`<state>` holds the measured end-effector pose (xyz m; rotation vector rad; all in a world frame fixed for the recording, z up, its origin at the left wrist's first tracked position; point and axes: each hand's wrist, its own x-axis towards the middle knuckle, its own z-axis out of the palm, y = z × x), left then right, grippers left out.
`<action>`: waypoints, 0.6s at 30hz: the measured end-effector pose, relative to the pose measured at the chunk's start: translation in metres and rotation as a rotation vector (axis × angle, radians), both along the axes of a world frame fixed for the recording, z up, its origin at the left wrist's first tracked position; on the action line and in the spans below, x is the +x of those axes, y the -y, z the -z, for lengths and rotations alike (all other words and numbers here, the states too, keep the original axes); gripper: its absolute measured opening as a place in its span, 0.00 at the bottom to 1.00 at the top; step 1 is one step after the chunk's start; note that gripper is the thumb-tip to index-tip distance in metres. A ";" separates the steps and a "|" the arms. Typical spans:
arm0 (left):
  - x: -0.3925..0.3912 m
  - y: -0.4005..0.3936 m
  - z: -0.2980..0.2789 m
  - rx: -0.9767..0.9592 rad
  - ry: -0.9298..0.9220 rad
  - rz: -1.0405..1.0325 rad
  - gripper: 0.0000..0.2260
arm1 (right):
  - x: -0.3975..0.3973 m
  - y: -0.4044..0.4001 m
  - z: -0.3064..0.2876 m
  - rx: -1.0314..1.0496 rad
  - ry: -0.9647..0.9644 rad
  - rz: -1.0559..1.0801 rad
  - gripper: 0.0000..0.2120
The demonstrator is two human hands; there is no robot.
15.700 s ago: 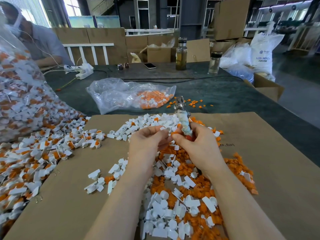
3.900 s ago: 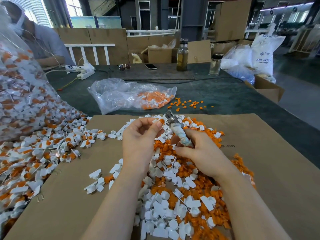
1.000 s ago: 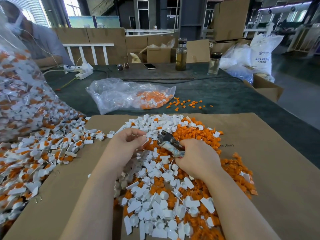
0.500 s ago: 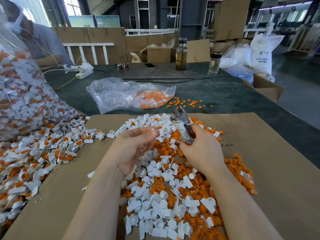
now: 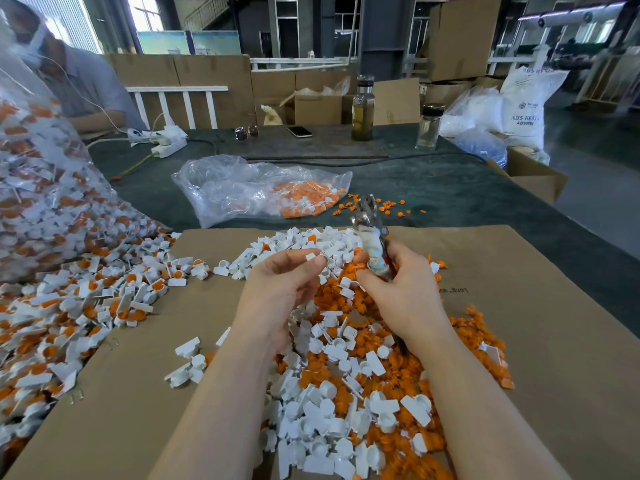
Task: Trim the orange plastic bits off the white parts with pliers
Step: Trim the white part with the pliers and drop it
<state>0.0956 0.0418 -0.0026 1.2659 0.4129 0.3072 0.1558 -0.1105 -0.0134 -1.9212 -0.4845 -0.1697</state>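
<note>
While the right hand (image 5: pixel 401 292) grips pliers (image 5: pixel 372 237), the bag (image 5: pixel 256 188) (clear) holds orange bits (image 5: pixel 304 200).

Pliers (image 5: pixel 371 237): metal head, handles wrapped in pale tape, held upright with the head pointing away from the person, above the far edge of the pile. White part (image 5: pixel 312 257): small, pinched at the fingertips just left of the pliers handles. Pile (image 5: pixel 346 375): loose white parts mixed with orange bits, lying on brown cardboard. Untrimmed parts (image 5: pixel 86 299): white with orange inserts, spread to the left.
</note>
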 end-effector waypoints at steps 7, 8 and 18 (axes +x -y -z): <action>0.000 0.010 -0.001 -0.024 0.045 -0.009 0.05 | -0.004 -0.001 -0.004 0.163 -0.002 -0.065 0.08; 0.000 0.011 -0.001 -0.024 0.045 -0.005 0.05 | -0.004 -0.001 -0.004 0.162 0.012 -0.061 0.08; 0.002 0.020 -0.002 -0.014 0.021 0.007 0.11 | -0.008 -0.005 -0.005 0.205 0.111 -0.031 0.08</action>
